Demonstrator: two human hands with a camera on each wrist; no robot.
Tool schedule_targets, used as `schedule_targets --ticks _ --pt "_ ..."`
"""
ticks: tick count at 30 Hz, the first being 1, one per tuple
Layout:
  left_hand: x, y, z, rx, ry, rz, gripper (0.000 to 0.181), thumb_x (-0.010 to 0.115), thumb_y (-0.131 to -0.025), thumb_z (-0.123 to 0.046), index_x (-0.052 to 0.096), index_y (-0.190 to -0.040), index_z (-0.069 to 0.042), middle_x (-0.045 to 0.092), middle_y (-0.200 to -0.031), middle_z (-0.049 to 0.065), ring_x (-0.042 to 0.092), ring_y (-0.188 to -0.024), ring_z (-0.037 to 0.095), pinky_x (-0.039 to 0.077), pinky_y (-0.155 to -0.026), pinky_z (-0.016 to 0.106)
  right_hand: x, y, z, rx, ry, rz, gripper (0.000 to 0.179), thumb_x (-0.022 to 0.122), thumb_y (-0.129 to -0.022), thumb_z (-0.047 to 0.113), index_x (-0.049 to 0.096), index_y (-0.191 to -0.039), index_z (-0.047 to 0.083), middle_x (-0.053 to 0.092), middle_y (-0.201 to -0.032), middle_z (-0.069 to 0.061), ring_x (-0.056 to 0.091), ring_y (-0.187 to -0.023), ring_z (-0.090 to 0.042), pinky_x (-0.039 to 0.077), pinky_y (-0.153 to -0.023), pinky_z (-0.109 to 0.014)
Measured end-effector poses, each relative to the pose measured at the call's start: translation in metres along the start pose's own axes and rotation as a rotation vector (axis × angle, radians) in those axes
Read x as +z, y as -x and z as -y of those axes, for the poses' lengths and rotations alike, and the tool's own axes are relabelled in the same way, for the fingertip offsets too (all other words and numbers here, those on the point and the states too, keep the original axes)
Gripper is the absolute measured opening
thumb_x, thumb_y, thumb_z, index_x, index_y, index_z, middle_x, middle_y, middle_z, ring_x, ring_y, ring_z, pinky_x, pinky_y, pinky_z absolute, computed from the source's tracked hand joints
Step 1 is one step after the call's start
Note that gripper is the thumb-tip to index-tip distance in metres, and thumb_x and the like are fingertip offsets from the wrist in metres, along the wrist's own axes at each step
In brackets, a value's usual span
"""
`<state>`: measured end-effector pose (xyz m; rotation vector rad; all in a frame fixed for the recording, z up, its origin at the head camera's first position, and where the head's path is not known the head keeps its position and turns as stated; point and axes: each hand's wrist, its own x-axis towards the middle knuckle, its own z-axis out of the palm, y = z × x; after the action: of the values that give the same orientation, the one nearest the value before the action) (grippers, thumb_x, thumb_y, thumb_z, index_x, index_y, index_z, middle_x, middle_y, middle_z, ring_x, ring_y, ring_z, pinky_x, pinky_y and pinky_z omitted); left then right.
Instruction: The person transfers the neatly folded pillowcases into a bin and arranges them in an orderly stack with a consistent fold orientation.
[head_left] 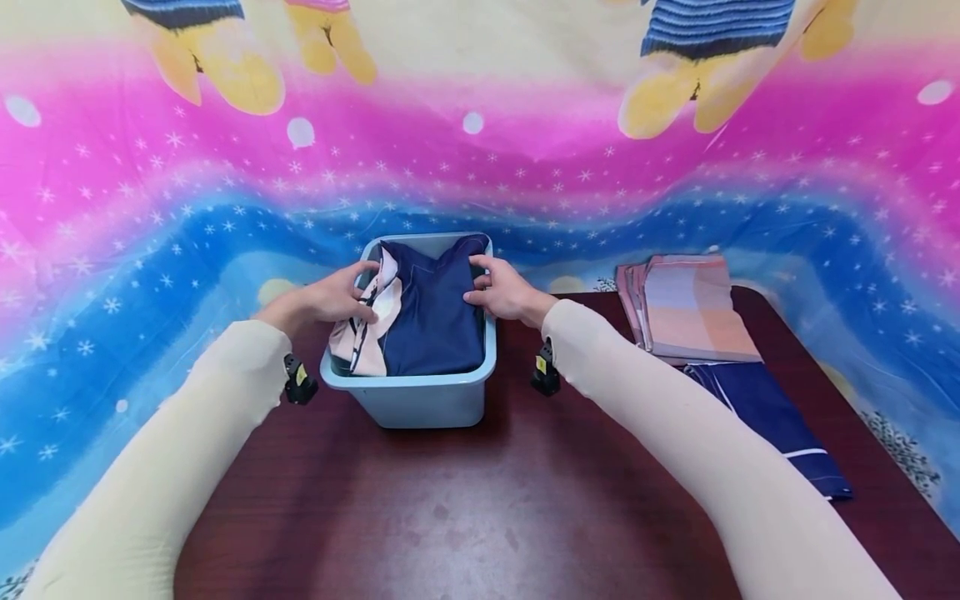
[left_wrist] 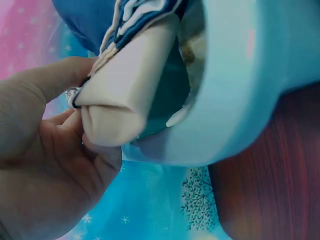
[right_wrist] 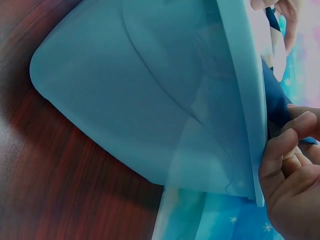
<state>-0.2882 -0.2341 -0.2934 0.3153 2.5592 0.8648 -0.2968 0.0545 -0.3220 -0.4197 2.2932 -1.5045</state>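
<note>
A light blue plastic bin (head_left: 420, 382) stands on the table, and a folded navy cloth (head_left: 435, 317) with a cream-pink patterned side (head_left: 369, 354) lies in its mouth. At the bin's left side my left hand (head_left: 330, 296) grips the cream edge. In the left wrist view thumb and fingers close round its thick cream fold (left_wrist: 120, 80). Over the right rim, my right hand (head_left: 506, 290) pinches the navy cloth's edge; the right wrist view shows those curled fingers (right_wrist: 280, 155) beside the rim. Most of the bin's inside is hidden under the cloth.
On the table's right side lie a folded pink and peach checked cloth (head_left: 690, 308) and a folded navy cloth with white stripes (head_left: 780, 425). A patterned curtain (head_left: 525, 167) hangs just behind the dark red wooden table (head_left: 450, 517).
</note>
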Motion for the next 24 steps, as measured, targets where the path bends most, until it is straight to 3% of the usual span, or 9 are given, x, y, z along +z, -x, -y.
schedule_targets --ticks 4,12,17,21,24 --pt "0.005 -0.003 0.002 0.006 -0.007 -0.003 0.093 0.066 -0.092 -0.002 0.005 -0.161 -0.008 0.042 -0.148 0.041 0.052 -0.132 0.050 0.044 -0.108 0.057 0.002 -0.002 -0.001 -0.002 0.044 0.007 0.069 0.055 -0.103 0.005 0.020 -0.162 0.013 0.063 -0.134 -0.021 0.051 -0.063 -0.016 0.046 -0.065 -0.027" --pt "0.009 -0.005 0.001 -0.008 -0.047 -0.005 0.089 0.066 -0.091 -0.003 0.010 -0.161 -0.008 0.030 -0.156 0.039 0.039 -0.142 0.051 0.039 -0.113 0.060 0.007 -0.001 0.004 0.018 0.129 0.009 0.070 0.056 -0.102 0.004 0.019 -0.162 0.011 0.063 -0.133 -0.022 0.050 -0.064 -0.017 0.046 -0.065 -0.028" --pt "0.012 -0.004 -0.001 -0.017 -0.087 -0.013 0.089 0.067 -0.091 -0.003 0.011 -0.160 -0.006 0.026 -0.158 0.035 0.035 -0.144 0.051 0.040 -0.112 0.060 0.010 -0.001 0.005 0.029 0.197 0.002 0.071 0.057 -0.102 0.005 0.021 -0.162 0.011 0.061 -0.137 -0.021 0.059 -0.083 -0.022 0.048 -0.071 -0.031" --pt "0.014 -0.003 -0.004 -0.019 -0.123 -0.028 0.089 0.067 -0.090 -0.003 0.012 -0.160 -0.006 0.027 -0.159 0.034 0.036 -0.144 0.051 0.040 -0.112 0.060 0.012 -0.001 0.007 0.026 0.282 -0.036 0.069 0.060 -0.101 0.007 0.026 -0.161 0.013 0.058 -0.138 -0.018 0.062 -0.111 -0.027 0.054 -0.090 -0.038" --pt "0.016 -0.003 -0.005 -0.013 -0.148 -0.034 0.089 0.067 -0.090 -0.003 0.012 -0.160 -0.005 0.027 -0.159 0.034 0.036 -0.144 0.050 0.040 -0.111 0.060 0.014 -0.001 0.008 0.024 0.355 -0.071 0.067 0.061 -0.101 0.008 0.029 -0.160 0.014 0.057 -0.136 -0.016 0.058 -0.123 -0.028 0.052 -0.102 -0.043"
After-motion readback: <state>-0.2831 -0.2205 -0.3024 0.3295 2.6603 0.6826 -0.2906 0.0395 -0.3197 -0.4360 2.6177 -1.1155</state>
